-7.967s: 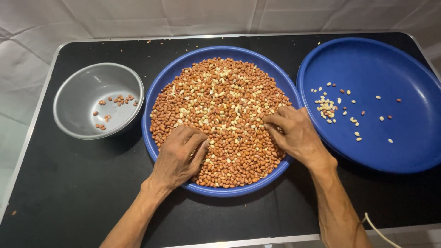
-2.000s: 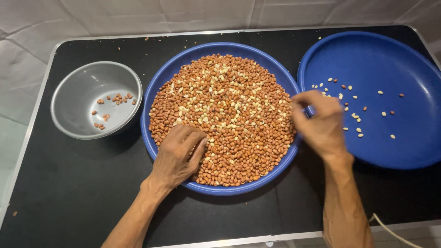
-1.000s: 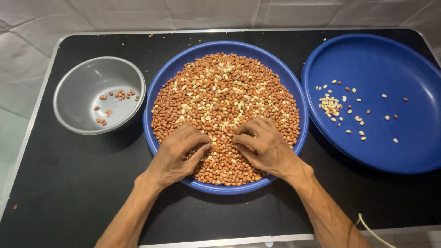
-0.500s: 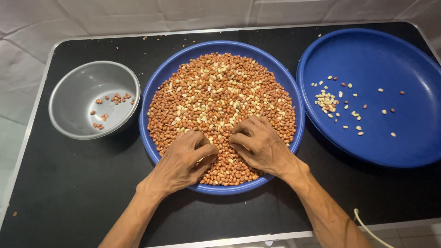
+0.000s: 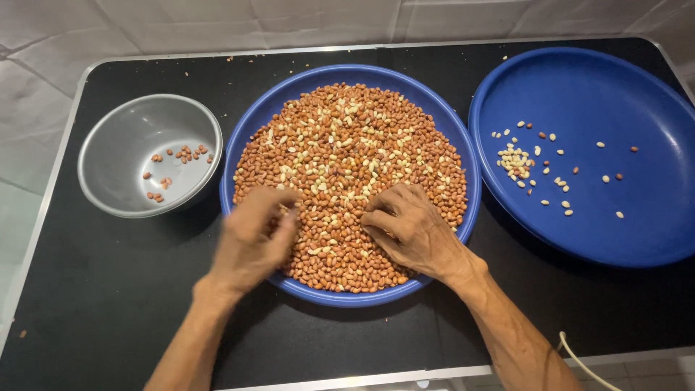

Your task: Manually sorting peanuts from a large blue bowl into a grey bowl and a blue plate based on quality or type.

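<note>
Peanuts (image 5: 347,166) fill the middle blue tray (image 5: 311,83), which sits at the centre of the frame on the black desk (image 5: 108,289). Most of the nuts are reddish-brown, with pale skinless ones mixed among them.

Largest of all is the desk itself, dark and edged with a light metal rim, with a few crumbs near its upper edge. Next comes the second blue tray (image 5: 637,94) at the right of the frame, nearly bare, with a small cluster of pale peanuts (image 5: 515,161) near its left side and a few single nuts scattered toward its middle. A grey metal bowl (image 5: 130,130) stands at the left of the frame, just beside the middle tray, with a handful of brown peanuts (image 5: 177,156) inside.

The right hand (image 5: 409,228) lies palm down on the nuts in the lower part of the middle tray, fingers curled and close together, tips pressed into the pile. The left hand (image 5: 253,242) is over the tray's lower left rim and is blurred; its fingers look bunched, but I cannot tell whether they hold anything. A thin white cord (image 5: 579,366) shows at the bottom right corner.
</note>
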